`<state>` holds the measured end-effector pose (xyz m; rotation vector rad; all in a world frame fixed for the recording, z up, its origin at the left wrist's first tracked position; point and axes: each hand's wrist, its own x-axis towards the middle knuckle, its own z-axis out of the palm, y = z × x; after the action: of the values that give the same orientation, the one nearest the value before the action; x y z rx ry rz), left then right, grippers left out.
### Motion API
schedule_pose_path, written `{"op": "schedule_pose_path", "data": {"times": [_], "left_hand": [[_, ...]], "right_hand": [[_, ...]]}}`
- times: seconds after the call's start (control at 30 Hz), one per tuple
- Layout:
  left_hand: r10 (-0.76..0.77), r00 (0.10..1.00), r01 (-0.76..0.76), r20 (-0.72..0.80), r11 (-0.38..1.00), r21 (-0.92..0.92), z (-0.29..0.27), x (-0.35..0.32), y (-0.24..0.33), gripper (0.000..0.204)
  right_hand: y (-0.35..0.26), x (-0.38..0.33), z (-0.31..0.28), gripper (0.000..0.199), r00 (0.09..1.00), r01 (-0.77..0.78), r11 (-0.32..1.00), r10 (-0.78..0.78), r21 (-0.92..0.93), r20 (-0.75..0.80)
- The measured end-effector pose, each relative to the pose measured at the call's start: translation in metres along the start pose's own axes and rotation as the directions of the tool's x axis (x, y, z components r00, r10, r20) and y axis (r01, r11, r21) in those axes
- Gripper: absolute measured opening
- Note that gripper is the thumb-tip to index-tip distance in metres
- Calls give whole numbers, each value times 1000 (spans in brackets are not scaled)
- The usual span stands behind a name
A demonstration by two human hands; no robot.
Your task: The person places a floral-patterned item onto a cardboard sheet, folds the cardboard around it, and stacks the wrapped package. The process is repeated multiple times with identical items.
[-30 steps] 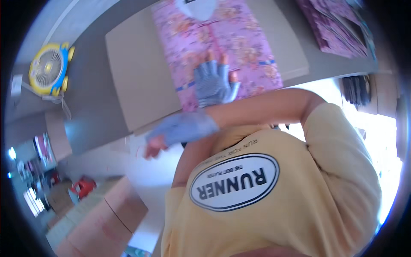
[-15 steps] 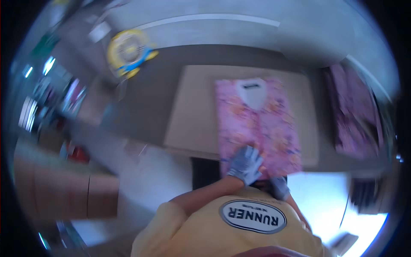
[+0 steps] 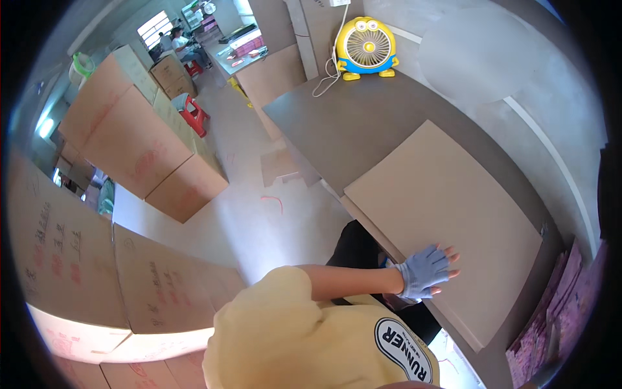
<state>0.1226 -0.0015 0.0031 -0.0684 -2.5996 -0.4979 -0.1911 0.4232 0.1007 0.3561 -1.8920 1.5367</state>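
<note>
With its palm turned down and fingers straight and slightly spread, the left hand [image 3: 424,272] lies on a flat, smooth sheet of brown cardboard [image 3: 447,207], its grip fully open and closed around nothing; the right hand is out of view, so its grip cannot be told. A ribbed, grey-blue knitted fingerless glove covers the palm, leaving the fingertips bare, and a soft yellow short sleeve [image 3: 259,318] hangs over the upper arm. Taking the left hand as the clock's centre, the cardboard spreads from twelve to four o'clock on a matte brown desk [image 3: 324,129], its long near edge running close along the desk's front edge, with the hand right by that edge. Bare desk surface stretches from the sheet's far corner towards half past eleven, giving room to slide sideways up to one round-grilled yellow and blue plastic fan [image 3: 368,48] with two bulging eyes and two feet. At four o'clock, just beyond the sheet, lies a pile of folded pink-purple floral fabric [image 3: 551,318], its count unreadable. Stacked brown cardboard cartons [image 3: 146,129] stand well apart at ten o'clock, across a pale smooth floor [image 3: 246,207], and two people sit far off beyond them.
</note>
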Motion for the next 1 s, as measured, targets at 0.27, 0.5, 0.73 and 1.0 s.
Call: {"op": "schedule_pose_path", "data": {"times": [0.27, 0.5, 0.73, 1.0], "left_hand": [[34, 997, -33, -68, 999, 12, 26, -13, 2, 47], [45, 995, -49, -93, 998, -36, 32, -16, 1, 38], [-3, 985, 3, -171, 1000, 1, 30, -13, 0, 22], [28, 990, -12, 139, 993, -119, 11, 4, -5, 13]], "right_hand": [[93, -112, 61, 30, 743, 199, 844, 202, -499, 638], [85, -63, 116, 52, 569, 464, 676, 269, -573, 777], [49, -57, 194, 56, 439, 326, 549, 633, -770, 638], [163, -53, 144, 40, 610, -233, 837, 522, -495, 596]]}}
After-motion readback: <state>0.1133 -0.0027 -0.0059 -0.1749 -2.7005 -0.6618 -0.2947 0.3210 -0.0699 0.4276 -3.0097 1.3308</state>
